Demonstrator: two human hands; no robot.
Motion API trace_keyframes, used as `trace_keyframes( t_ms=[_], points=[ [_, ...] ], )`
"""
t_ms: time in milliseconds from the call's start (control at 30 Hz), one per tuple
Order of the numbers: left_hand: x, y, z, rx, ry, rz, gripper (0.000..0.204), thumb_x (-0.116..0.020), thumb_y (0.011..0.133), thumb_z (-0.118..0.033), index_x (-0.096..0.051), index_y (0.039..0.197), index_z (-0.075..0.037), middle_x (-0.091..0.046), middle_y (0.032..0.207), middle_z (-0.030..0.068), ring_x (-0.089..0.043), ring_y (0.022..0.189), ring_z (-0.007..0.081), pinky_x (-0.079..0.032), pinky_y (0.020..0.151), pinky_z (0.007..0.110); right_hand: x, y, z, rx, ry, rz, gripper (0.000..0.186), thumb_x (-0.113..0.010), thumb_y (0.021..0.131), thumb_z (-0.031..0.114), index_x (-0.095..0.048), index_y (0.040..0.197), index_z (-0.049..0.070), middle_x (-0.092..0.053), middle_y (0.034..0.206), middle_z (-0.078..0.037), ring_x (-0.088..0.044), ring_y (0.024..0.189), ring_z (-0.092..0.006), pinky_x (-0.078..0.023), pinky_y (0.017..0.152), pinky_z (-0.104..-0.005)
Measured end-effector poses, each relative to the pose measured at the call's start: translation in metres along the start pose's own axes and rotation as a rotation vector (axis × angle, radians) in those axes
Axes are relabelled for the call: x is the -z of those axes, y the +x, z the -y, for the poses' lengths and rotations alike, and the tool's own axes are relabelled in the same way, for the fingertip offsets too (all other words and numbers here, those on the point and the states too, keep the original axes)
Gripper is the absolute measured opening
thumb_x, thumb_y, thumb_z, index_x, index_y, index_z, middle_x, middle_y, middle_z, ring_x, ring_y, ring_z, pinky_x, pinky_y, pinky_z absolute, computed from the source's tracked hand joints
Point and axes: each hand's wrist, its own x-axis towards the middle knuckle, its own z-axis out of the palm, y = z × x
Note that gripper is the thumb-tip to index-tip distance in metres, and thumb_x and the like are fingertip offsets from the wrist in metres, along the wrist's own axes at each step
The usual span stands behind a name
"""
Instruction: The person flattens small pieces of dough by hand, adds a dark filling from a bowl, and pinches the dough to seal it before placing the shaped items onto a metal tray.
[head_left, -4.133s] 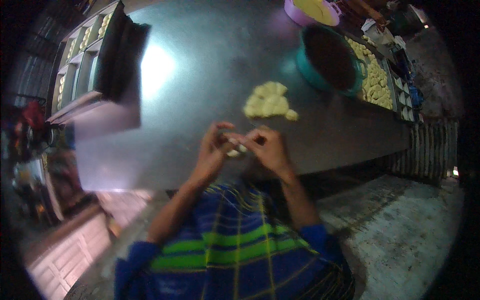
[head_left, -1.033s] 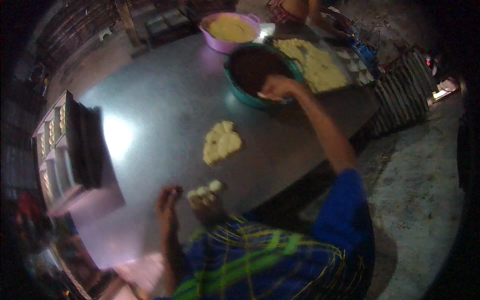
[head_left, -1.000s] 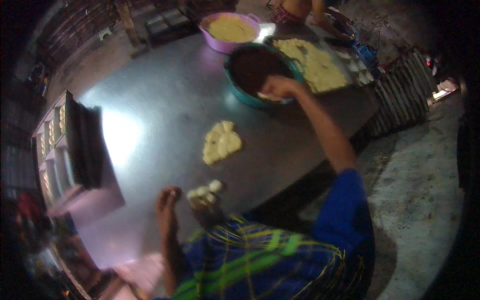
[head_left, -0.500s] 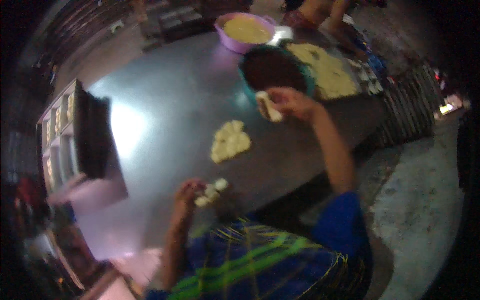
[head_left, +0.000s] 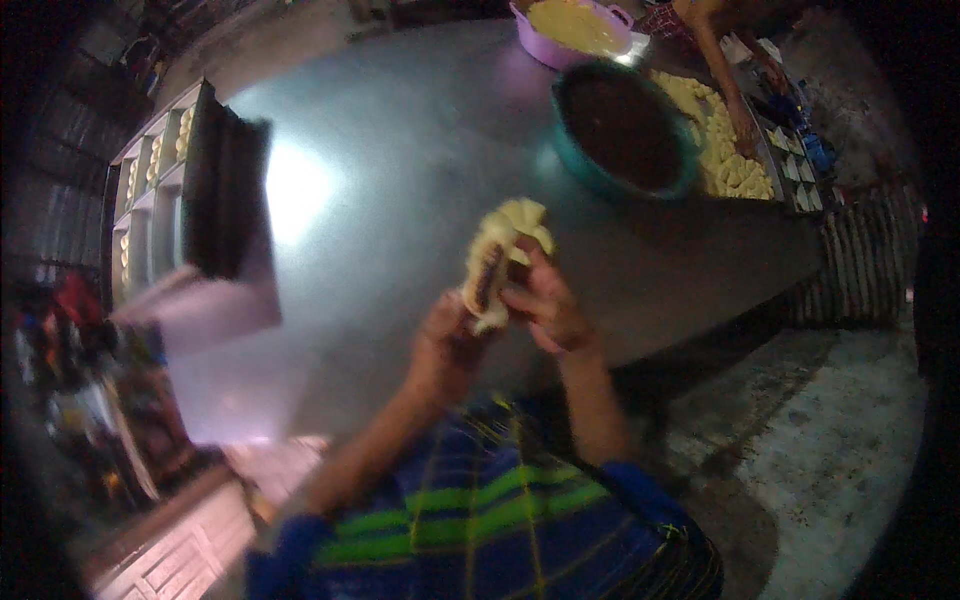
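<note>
Both hands meet over the near part of the metal table. Between them is a piece of pale dough with a strip of dark filling along its opened middle. My left hand grips its near left side, fingers curled and partly blurred. From the right, my right hand closes on it with thumb and fingers. Just beyond lies a small cluster of pale dough pieces, partly covered by my hands and the held piece. A teal basin of dark filling stands farther right.
A pink tub of yellowish contents stands at the far edge. Many dough pieces lie at the right, where another person's hand reaches in. At the left, compartmented trays hold dough pieces. The metal table spans the middle.
My right hand has come from beside the teal basin down to the left, bringing the dough to my left hand. My left hand has risen to meet it. The whole view has shifted.
</note>
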Motion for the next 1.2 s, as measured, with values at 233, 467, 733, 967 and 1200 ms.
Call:
trace_keyframes(
  t_ms=[233, 467, 733, 967, 1200],
  points=[
    [-0.007, 0.003, -0.012, -0.079, -0.093, -0.077, 0.039, -0.063, 0.096, -0.042, -0.055, 0.12, -0.012, -0.061, 0.122, 0.006, -0.059, 0.113, 0.0216, -0.046, 0.102, 0.042, 0.009, -0.012, -0.026, 0.166, -0.194, -0.186, 0.041, -0.059, 0.095, 0.001, -0.057, 0.134, 0.011, -0.06, 0.129, -0.01, -0.064, 0.111, -0.0193, -0.057, 0.088, -0.031],
    [-0.001, 0.007, -0.012, -0.377, 0.352, -0.077, 0.032, -0.068, 0.095, -0.023, -0.054, 0.118, -0.007, -0.061, 0.118, 0.0085, -0.062, 0.104, 0.0184, -0.053, 0.09, 0.036, 0.001, -0.017, -0.021, 0.77, -1.579, 0.076, 0.05, -0.069, 0.082, 0.001, -0.062, 0.132, 0.01, -0.059, 0.132, -0.014, -0.066, 0.112, -0.0292, -0.059, 0.088, -0.0354],
    [-0.009, -0.02, -0.03, -0.358, 0.567, -0.142, 0.017, -0.064, 0.094, -0.01, -0.063, 0.109, -0.002, -0.068, 0.103, 0.0072, -0.062, 0.093, 0.0139, -0.051, 0.082, 0.029, -0.011, -0.016, 0.003, 0.658, -1.451, 0.078, 0.044, -0.075, 0.08, 0.008, -0.064, 0.122, 0.006, -0.066, 0.112, -0.012, -0.068, 0.101, -0.0274, -0.058, 0.079, -0.0367],
    [0.018, -0.02, -0.045, -0.236, 0.772, 0.053, 0.025, -0.059, 0.098, -0.02, -0.065, 0.112, 0.0, -0.069, 0.106, 0.0081, -0.064, 0.096, 0.0154, -0.05, 0.086, 0.03, -0.014, 0.006, 0.028, 0.455, -1.388, 0.3, 0.022, -0.078, 0.078, 0.014, -0.07, 0.097, 0.006, -0.067, 0.087, -0.009, -0.067, 0.083, -0.0277, -0.054, 0.072, -0.0374],
    [0.052, 0.003, -0.039, 0.094, 0.519, 0.003, 0.038, -0.058, 0.1, -0.035, -0.062, 0.119, -0.003, -0.068, 0.106, 0.0081, -0.064, 0.102, 0.0188, -0.051, 0.091, 0.033, -0.022, -0.006, 0.008, 0.831, -1.564, 0.274, 0.034, -0.077, 0.076, 0.013, -0.07, 0.109, 0.006, -0.069, 0.101, -0.011, -0.068, 0.091, -0.0267, -0.056, 0.079, -0.0376]
  ],
)
